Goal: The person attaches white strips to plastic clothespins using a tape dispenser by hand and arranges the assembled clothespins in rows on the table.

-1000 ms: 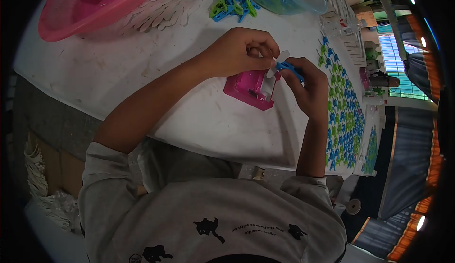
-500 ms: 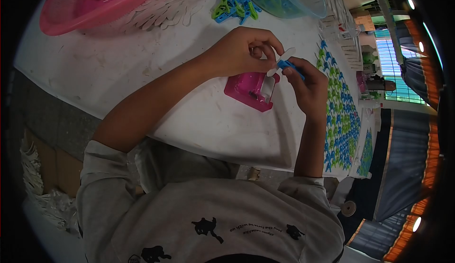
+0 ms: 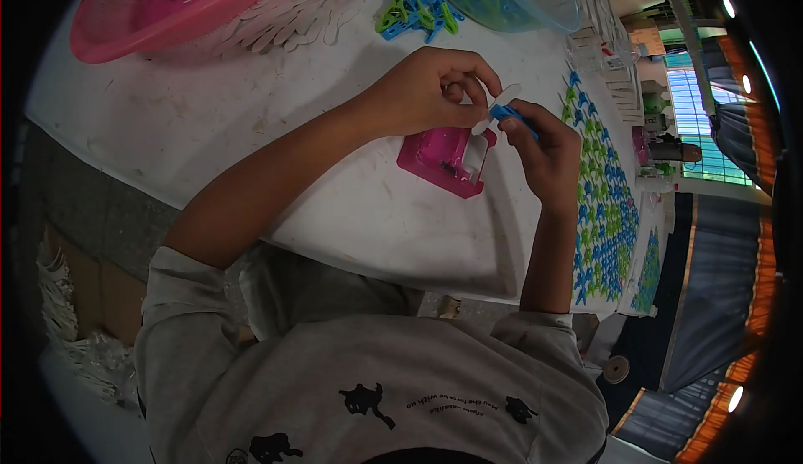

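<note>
My left hand (image 3: 443, 92) pinches a small white flat stick (image 3: 505, 96) with rounded ends. A blue clip (image 3: 505, 113) is gripped between the thumb and fingers of my right hand (image 3: 544, 142), and it touches the stick. Just below both hands a pink tape dispenser (image 3: 431, 165) rests on the white table (image 3: 360, 213); my left hand partly covers its upper edge. The exact contact between clip and stick is too small to make out.
A pink basket (image 3: 109, 33) stands at the upper left beside fanned white sticks (image 3: 288, 16). Loose blue and green clips (image 3: 414, 12) lie near a translucent blue bowl (image 3: 548, 8). Rows of clips (image 3: 598, 205) cover the right side. Bottles (image 3: 657, 104) are beyond.
Over the last second the blue clip has turned in my right hand and the white stick has tilted slightly. Both hands have stayed in nearly the same place.
</note>
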### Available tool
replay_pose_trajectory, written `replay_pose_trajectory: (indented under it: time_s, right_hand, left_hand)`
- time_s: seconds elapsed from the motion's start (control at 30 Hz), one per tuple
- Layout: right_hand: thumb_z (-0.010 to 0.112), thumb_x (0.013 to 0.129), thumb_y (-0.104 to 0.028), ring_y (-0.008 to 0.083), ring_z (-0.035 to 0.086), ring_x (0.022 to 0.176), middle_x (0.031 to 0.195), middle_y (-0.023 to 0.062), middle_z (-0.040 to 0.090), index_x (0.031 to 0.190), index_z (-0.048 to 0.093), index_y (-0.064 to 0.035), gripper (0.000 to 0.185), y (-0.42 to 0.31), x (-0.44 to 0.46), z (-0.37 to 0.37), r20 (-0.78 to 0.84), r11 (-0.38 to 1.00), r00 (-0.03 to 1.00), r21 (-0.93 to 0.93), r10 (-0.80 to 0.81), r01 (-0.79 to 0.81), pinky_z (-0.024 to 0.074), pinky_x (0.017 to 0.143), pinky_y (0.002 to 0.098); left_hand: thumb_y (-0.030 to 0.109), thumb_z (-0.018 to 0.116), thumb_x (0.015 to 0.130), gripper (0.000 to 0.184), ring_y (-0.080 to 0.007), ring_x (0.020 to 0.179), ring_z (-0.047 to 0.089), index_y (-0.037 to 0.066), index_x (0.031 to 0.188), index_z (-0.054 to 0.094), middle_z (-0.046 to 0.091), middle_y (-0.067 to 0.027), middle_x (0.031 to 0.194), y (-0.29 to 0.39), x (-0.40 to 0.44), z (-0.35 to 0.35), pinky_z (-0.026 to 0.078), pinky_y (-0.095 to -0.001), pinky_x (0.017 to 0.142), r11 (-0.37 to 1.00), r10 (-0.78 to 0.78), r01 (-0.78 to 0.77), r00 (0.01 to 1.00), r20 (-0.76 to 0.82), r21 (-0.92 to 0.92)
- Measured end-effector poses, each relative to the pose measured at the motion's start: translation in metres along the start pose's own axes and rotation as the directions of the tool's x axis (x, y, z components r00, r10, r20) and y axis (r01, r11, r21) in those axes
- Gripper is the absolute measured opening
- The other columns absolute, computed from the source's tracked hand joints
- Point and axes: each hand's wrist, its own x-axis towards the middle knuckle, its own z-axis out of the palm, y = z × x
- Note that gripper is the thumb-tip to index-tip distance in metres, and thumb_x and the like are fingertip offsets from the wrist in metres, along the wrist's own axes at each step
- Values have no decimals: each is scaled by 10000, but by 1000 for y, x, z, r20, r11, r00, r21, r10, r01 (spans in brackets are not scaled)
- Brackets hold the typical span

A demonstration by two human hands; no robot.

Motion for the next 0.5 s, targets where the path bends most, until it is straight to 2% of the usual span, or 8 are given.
replay_pose_trajectory:
  time_s: [0.23, 0.33, 0.4, 0.5]
  right_hand:
    - [671, 887, -91, 87, 610, 804, 874, 66, 685, 1029, 646, 36, 192, -1, 1, -3, 53, 998, 996, 7, 67, -68, 492, 742, 238]
    - [681, 882, -117, 92, 609, 802, 863, 60, 682, 1030, 646, 18, 203, -2, 0, -5, 74, 995, 995, -84, 60, -54, 481, 738, 245]
    - [688, 875, -135, 91, 580, 745, 820, 56, 660, 1009, 645, 9, 202, -2, -1, -5, 83, 983, 996, -179, -30, 45, 466, 690, 251]
    - [700, 848, -122, 107, 547, 686, 773, 65, 623, 977, 640, 13, 196, -1, -2, -5, 85, 960, 993, -261, -77, 97, 454, 655, 259]
  left_hand:
    - [-14, 686, 827, 224, -10, 709, 524, 30, 1036, 617, 649, -3, 830, 1, 0, 0, 417, -172, 661, 999, -40, 39, 999, 17, 36]
    - [-18, 684, 826, 228, -26, 748, 565, 25, 1037, 610, 655, -17, 833, -1, -1, 1, 441, -180, 687, 998, -43, 42, 999, 27, 39]
    - [-21, 683, 825, 231, -37, 769, 586, 23, 1038, 607, 660, -25, 837, 0, -1, 2, 452, -184, 699, 998, -42, 41, 999, 33, 43]
    - [-36, 682, 821, 219, -52, 798, 609, 15, 1022, 611, 671, -47, 866, -3, 0, 2, 464, -193, 711, 998, -46, 44, 998, 50, 53]
